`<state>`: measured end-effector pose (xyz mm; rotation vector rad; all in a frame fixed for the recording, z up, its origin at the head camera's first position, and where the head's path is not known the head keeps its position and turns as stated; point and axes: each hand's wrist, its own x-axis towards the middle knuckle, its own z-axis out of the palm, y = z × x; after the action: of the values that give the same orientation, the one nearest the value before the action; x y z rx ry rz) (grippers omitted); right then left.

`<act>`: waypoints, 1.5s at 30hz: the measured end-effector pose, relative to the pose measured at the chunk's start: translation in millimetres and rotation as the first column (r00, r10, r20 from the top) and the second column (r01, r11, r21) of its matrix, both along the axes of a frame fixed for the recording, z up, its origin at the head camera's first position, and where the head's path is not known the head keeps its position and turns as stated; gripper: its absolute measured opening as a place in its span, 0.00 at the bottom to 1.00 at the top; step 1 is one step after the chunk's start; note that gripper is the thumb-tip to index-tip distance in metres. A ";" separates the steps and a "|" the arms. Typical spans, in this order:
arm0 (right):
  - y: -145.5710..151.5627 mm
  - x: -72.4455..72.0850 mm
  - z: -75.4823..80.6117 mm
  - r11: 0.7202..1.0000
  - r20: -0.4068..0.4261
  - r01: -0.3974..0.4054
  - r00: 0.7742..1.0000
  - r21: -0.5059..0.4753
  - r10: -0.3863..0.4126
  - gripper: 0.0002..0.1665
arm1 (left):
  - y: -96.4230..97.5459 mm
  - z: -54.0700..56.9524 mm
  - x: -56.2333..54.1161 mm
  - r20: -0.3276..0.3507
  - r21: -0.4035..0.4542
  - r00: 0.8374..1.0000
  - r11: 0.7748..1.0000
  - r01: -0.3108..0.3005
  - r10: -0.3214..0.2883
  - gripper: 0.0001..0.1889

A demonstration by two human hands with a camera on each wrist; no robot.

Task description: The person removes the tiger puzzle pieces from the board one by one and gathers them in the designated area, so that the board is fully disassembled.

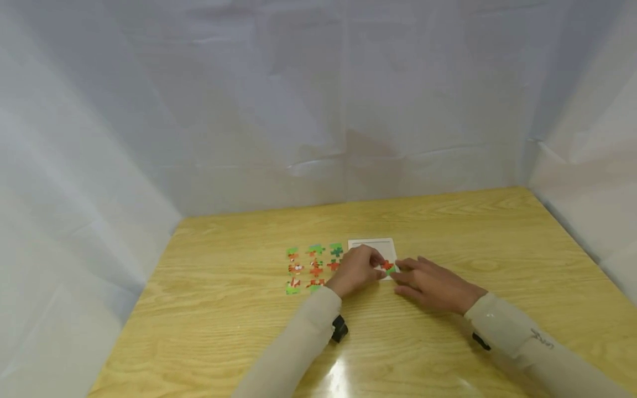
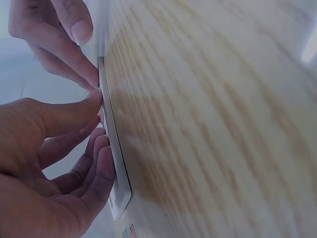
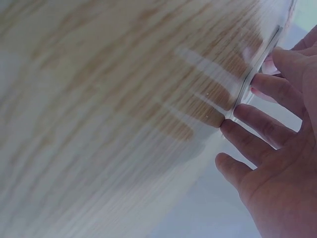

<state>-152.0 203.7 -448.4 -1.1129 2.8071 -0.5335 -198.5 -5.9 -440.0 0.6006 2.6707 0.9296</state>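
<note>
A white puzzle tray (image 1: 370, 241) lies on the table under my hands. At its near right corner is a red and green jigsaw puzzle piece (image 1: 388, 268). My left hand (image 1: 355, 270) reaches over the tray with curled fingers, thumb and index fingertip around that piece. In the left wrist view a bit of red shows between the thumb and index finger of the left hand (image 2: 59, 148); the rest of the piece is hidden. My right hand (image 1: 435, 284) has its fingers extended, and in the right wrist view the fingertips (image 3: 245, 111) are right at the tray's edge (image 3: 255, 67).
Left of the tray, several loose jigsaw pieces (image 1: 316, 269) lie spaced out in rows, some partly covered by my left hand. The wooden table (image 1: 224, 331) runs back to a white sheet (image 1: 298, 110), with more sheeting at both sides.
</note>
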 end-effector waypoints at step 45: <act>6.8 3.9 5.6 1.000 0.023 -0.013 1.000 -0.016 0.013 0.21 | 6.4 -2.7 6.2 -0.051 0.020 0.997 0.998 -0.062 0.063 0.09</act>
<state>-148.1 210.5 -442.8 -1.1195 2.7792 -0.5645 -192.3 0.5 -442.7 0.5562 2.7442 0.9690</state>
